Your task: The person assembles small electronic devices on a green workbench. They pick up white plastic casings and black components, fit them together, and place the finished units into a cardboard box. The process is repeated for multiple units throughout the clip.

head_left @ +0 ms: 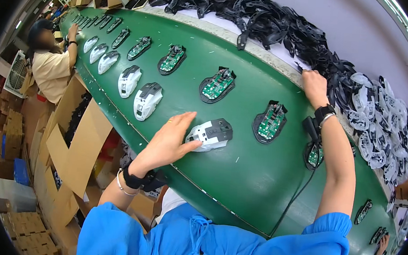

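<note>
2 hands spread apart over a glossy green desk

The left hand is open, fingers extended, its thumb overlapping the left edge of a rounded white-and-dark-grey plastic mouse shell lying on the desk; the right hand, arm stretched forward, curls its fingers beside a heap of thin black plastic parts, though I cannot tell whether it grips any. The shell's dark panel covers its right end.
</note>
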A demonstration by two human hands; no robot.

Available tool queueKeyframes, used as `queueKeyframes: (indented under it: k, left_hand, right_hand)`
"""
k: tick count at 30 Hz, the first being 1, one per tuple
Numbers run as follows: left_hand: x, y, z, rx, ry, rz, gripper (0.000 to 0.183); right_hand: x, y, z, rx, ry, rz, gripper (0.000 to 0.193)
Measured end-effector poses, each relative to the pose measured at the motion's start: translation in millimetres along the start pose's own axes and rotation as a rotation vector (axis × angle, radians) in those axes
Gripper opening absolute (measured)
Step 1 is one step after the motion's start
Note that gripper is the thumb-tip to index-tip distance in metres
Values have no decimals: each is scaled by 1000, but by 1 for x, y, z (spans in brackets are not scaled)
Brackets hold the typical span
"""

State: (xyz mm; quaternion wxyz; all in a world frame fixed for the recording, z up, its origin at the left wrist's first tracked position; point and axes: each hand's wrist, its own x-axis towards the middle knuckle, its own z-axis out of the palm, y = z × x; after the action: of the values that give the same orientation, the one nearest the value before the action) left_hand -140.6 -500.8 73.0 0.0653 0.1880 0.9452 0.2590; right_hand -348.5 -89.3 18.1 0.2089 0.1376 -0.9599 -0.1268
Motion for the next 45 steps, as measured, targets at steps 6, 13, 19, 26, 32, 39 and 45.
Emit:
queueKeyframes:
  k: [6,13,19,26,32,39,45]
  left_hand:
    - [24,25,18,16,-12,44,55]
    - [38,55,16,-1018,15,74,52]
    - [39,108,19,-1719,-36,-44,65]
    - [26,120,17,-1714,-40,-13,64]
    - [21,123,13,-1612,29,63,62]
    - [22,117,4,-1492,50,109,72]
    - [18,105,16,-1247,80,265,104]
  right_hand:
    - [-12,-19,-76,723,184,349,15]
    - [-90,-63,-191,2153,-189,608,14]
    - [-127,-104,-223,2245,-171,567,26]
    - [-131,-118,-236,2215,-166,488,27]
    - [-131,-128,-235,2169,-73,469,27]
    - [-130,-134,-237,2144,-120,544,30]
    - [-127,-131,-236,2181,-110,497,32]
